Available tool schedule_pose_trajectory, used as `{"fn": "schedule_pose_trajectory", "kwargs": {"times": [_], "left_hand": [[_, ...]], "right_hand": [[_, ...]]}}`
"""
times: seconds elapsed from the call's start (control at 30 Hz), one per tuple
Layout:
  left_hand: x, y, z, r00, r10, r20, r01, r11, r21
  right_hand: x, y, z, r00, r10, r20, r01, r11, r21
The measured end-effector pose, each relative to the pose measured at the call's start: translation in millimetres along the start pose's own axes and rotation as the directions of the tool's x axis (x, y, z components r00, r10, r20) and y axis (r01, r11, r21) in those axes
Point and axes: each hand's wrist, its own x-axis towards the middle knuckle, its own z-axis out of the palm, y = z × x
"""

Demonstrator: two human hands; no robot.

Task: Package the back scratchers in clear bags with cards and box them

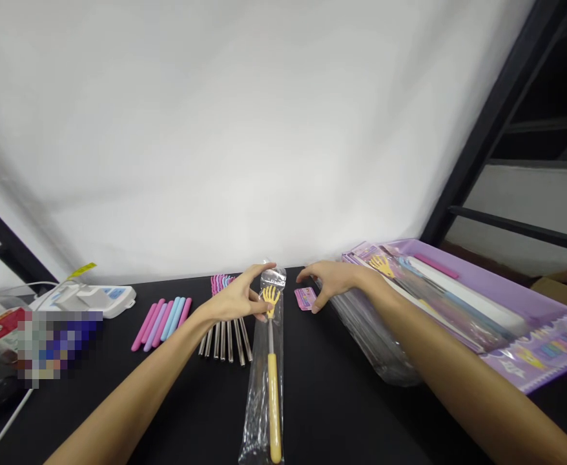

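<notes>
A yellow back scratcher [274, 400] with a hand-shaped head and metal shaft lies inside a clear plastic sleeve [257, 400] on the black table. My left hand [239, 294] is at the head end, its thumb and fingers closed on the scratcher and sleeve. My right hand [329, 281] has its thumb and fingers apart, at the edge of a small pink-purple card [305, 298] that lies flat on the table. Just left of my left hand are metal rods [223, 342] with pink and blue hand-shaped heads, partly hidden by that hand.
Several pink, lilac and blue handles [160, 323] lie at left. Beyond them are a white power strip [112, 300] and cables. On the right, a stack of clear sleeves [371, 336] lies beside a purple box [487, 284] holding packaged scratchers. A white wall stands behind.
</notes>
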Motion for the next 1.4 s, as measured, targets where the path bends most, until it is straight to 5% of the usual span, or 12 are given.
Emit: {"fn": "schedule_pose_trajectory", "kwargs": {"times": [1.13,1.27,1.4], "left_hand": [[1,-5,6.5,0.999,-0.039,0.011,0.039,0.999,-0.027],[0,-6,9.0,1.0,-0.028,0.006,0.028,0.999,-0.046],[1,-8,11.1,1.0,-0.019,0.007,0.019,0.997,-0.071]], "right_hand": [[-1,0,-2,0.991,-0.099,-0.09,0.109,0.988,0.112],[-6,-3,-7,0.974,-0.142,-0.174,0.188,0.938,0.29],[-9,-5,-9,0.972,-0.152,-0.176,0.227,0.791,0.569]]}}
